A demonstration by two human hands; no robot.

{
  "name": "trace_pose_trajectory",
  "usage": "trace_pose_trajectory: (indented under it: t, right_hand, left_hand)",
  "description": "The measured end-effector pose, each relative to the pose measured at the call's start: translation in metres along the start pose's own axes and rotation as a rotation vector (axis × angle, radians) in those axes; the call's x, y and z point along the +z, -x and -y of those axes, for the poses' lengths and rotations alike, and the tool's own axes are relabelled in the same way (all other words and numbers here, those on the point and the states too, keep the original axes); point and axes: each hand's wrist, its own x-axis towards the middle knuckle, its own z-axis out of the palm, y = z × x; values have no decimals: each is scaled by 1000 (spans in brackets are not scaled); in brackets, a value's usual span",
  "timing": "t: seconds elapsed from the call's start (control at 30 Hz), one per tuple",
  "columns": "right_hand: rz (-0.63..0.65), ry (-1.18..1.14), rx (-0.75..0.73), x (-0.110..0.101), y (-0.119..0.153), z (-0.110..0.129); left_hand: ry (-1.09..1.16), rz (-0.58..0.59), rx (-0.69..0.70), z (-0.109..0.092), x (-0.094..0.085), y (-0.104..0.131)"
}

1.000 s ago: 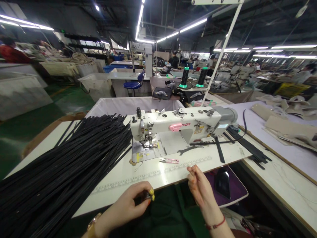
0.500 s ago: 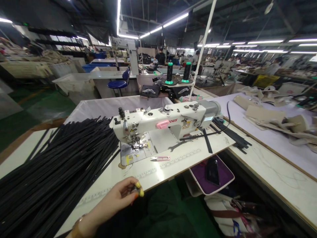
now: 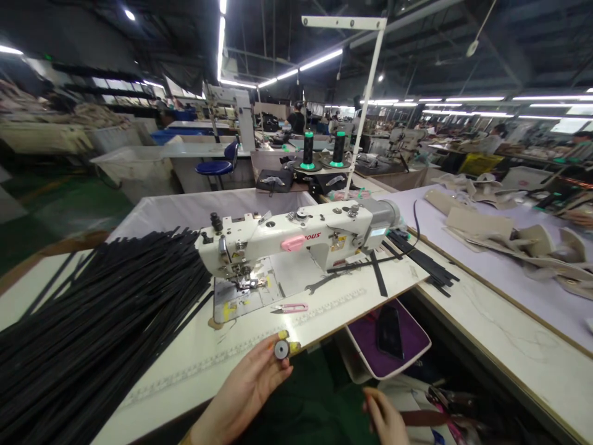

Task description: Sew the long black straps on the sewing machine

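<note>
My left hand (image 3: 252,383) is raised over the front edge of the sewing table, its fingers closed on a small round metal bobbin (image 3: 281,350). Yellow wrapping covers two of its fingertips. Low in the picture, my right hand (image 3: 385,420) has its fingers curled together, and whether anything is between them is too small to tell. Behind the left hand stands a white sewing machine (image 3: 296,238). Pink-handled thread snips (image 3: 291,308) and a wrench (image 3: 327,281) lie on the tabletop in front of it.
Many black strips (image 3: 106,303) cover the table's left side. A purple-lined bin (image 3: 361,337) holding a phone (image 3: 390,332) sits below the table's right edge. Beige pieces (image 3: 482,222) lie on the right table. Two black thread cones (image 3: 308,150) stand behind the machine.
My left hand has moved right and turned, so the bobbin's face now shows. My right hand has come into view at the bottom. The view has tilted up slightly.
</note>
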Motion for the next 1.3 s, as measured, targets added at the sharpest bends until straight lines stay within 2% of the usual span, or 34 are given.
trace_pose_trajectory:
  t: [0.1, 0.2, 0.27, 0.37, 0.47, 0.57, 0.67, 0.8, 0.97, 1.17, 1.3]
  right_hand:
    - [387, 94, -157, 70, -27, 34]
    - [685, -16, -138, 129, -17, 77]
    - [831, -138, -25, 155, -4, 96]
    - [968, -296, 170, 179, 8, 104]
    - [1003, -371, 241, 192, 6, 98]
    - [1022, -376, 218, 197, -1, 91]
    - [1037, -337, 180, 199, -10, 86]
    - [1103, -291, 159, 199, -18, 90]
    - [1144, -260, 202, 198, -23, 99]
    - [1067, -317, 307, 206, -21, 89]
    - [1013, -382, 313, 204, -25, 84]
  left_hand:
    - [-14, 0, 58, -8, 0, 12]
    - [-163, -5, 187, -16, -6, 18]
    - [-422, -12, 346, -24, -11, 20]
    - [-975, 32, 620, -39, -14, 21]
    - [-1370, 92, 745, -52, -13, 22]
    - [-1485, 135, 787, -59, -14, 19]
    - [-1488, 194, 831, -61, -21, 13]
    - [-1489, 214, 899, -65, -31, 7]
    - [-1545, 233, 865, -70, -29, 7]
    - [-1639, 215, 827, -64, -23, 7]
    - [-1440, 165, 813, -52, -33, -3]
